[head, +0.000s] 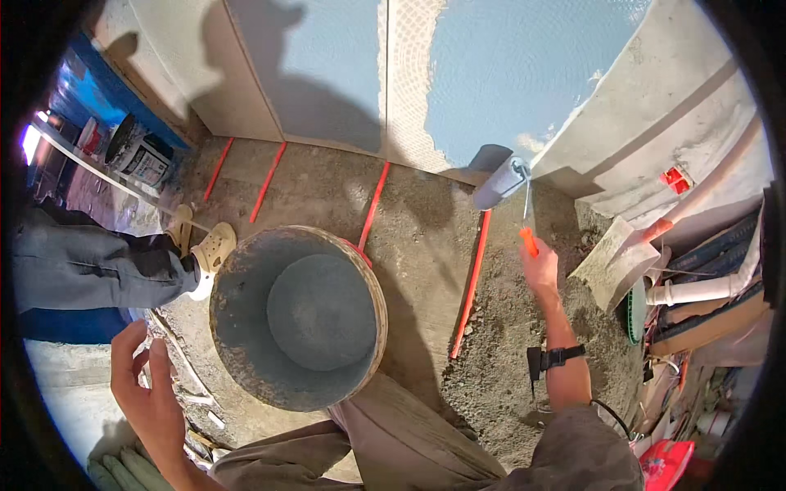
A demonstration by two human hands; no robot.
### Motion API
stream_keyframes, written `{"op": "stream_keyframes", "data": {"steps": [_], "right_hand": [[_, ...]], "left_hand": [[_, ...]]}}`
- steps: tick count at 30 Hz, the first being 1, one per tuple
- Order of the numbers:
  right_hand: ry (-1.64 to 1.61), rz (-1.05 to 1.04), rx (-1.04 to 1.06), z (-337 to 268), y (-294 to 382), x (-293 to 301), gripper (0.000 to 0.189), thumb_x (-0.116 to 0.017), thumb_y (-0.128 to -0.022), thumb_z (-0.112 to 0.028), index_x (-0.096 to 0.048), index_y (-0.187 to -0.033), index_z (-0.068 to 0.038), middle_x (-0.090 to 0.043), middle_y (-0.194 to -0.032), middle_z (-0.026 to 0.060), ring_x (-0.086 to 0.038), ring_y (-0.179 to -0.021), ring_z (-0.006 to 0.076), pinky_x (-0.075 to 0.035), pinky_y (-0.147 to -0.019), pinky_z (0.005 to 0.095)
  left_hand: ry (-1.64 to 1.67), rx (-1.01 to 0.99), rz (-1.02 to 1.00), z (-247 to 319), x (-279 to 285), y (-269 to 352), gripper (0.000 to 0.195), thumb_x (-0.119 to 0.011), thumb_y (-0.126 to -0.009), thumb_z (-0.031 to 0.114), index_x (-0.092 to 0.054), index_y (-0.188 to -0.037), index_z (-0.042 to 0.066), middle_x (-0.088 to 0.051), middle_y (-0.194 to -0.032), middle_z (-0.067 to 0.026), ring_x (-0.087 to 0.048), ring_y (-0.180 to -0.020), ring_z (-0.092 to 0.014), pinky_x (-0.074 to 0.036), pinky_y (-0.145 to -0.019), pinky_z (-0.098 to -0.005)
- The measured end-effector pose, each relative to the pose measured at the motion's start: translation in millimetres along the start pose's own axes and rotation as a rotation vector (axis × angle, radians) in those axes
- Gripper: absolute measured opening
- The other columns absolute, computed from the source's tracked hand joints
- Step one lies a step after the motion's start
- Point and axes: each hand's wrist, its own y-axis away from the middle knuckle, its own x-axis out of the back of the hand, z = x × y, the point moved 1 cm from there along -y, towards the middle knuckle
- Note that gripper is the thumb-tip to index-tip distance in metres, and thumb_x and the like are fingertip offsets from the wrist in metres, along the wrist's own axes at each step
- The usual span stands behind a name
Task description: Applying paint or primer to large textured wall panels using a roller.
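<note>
My right hand [540,264] grips the orange handle of a paint roller [500,182]. The roller's grey-blue sleeve is held low by the wall's foot, near the corner; whether it touches the wall I cannot tell. At the lower left, my left hand [146,383] is raised with fingers apart and nothing in them. Between my hands stands a large bucket [379,356] with a crusted rim and grey-blue residue on its inner wall and bottom. Wet-looking grey-blue coating [522,67] covers much of the wall panels ahead, with a bare, pale patterned strip [408,80] beside the vertical joint.
Red strips [374,205] lie across the rough floor. Another person's leg [104,264] and clog [215,245] are close to the bucket's left. A shovel [617,261], pipes [700,289] and boards crowd the right. A black tub [138,153] stands at far left.
</note>
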Motion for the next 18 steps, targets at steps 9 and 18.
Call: {"op": "stream_keyframes", "data": {"steps": [9,18], "right_hand": [[0.097,0.038,0.033,-37.3,-28.6,-50.9,0.032,-0.065,-0.092,-0.036,-0.072,-0.115,-0.015,-0.072,-0.091,0.0236,-0.069,-0.089,0.0457,-0.055,-0.08,0.0551],[0.133,-0.03,-0.014,-133.2,-39.8,-123.2,0.025,-0.061,-0.094,-0.033,-0.069,-0.107,-0.013,-0.073,-0.092,0.0216,-0.071,-0.087,0.0441,-0.056,-0.08,0.0562]], "left_hand": [[-0.015,0.014,-0.001,-3.6,6.2,3.6,0.027,-0.065,-0.1,0.019,-0.066,-0.119,-0.001,-0.067,-0.116,-0.0084,-0.062,-0.104,-0.018,-0.05,-0.089,-0.0328],[0.011,0.013,-0.005,-10.5,-0.4,4.9,0.023,-0.058,-0.099,0.008,-0.067,-0.118,-0.001,-0.067,-0.112,-0.0076,-0.064,-0.098,-0.016,-0.055,-0.082,-0.0321]]}}
